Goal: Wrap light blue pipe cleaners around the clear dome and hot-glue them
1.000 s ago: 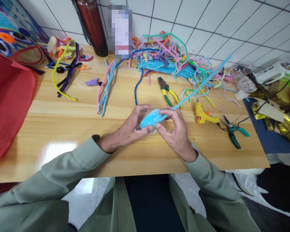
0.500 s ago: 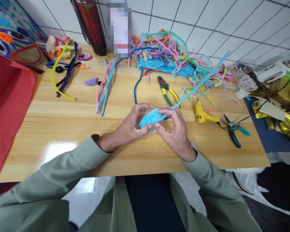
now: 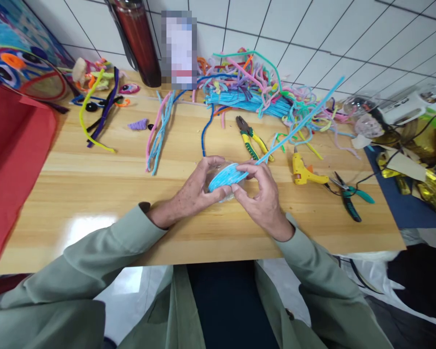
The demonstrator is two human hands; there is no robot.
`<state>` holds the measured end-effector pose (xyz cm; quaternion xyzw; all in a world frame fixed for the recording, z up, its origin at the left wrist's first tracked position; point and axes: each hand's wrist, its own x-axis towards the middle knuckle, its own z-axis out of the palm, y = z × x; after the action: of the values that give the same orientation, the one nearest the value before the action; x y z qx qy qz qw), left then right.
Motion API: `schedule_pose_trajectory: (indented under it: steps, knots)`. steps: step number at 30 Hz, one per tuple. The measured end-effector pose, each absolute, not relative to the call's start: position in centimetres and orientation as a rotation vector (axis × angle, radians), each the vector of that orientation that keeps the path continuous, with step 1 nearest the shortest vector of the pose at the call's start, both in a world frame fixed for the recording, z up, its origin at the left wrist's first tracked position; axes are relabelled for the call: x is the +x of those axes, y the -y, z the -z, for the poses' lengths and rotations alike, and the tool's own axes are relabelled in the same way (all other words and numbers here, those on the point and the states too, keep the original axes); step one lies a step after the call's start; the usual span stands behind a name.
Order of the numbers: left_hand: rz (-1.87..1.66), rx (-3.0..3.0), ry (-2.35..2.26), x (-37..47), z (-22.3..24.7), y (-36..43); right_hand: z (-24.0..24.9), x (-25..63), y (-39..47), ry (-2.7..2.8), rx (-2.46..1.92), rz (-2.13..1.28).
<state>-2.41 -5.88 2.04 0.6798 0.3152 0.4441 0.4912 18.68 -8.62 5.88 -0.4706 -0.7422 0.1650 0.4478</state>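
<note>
Between my hands is a clear plastic piece [image 3: 223, 198], rounded, its full shape hidden by my fingers. Light blue pipe cleaner lies in close rows over its top, forming a blue oval [image 3: 223, 177]. My left hand [image 3: 198, 186] grips the clear piece from the left, thumb along the near edge of the blue rows. My right hand [image 3: 259, 194] pinches the light blue pipe cleaner [image 3: 298, 127] at the right edge of the oval. From there its long free end slants up to the right, over the yellow-handled pliers.
Combination pliers [image 3: 252, 138] lie just beyond my hands. To the right are a yellow glue gun [image 3: 307, 173] with a cord and teal-handled pliers [image 3: 350, 196]. A heap of pipe cleaners [image 3: 250, 99], a red flask [image 3: 136, 43] and a red cloth [image 3: 18, 169] edge the table.
Both hands keep almost the same hold on the clear piece and the pipe cleaner. The whole view has shifted very slightly.
</note>
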Motion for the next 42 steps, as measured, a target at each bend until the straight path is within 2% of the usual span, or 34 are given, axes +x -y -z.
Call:
schedule_pose_trajectory:
  steps: [24, 42]
  knots:
    - [-1.193, 1.693, -0.801, -2.0, -1.3, 6.3, -6.1, 19.3, 8.6, 1.721, -1.167, -0.540]
    - [-1.247, 1.701, -0.817, -2.0, -1.3, 6.5, -6.1, 19.3, 8.5, 1.631, -1.368, -0.675]
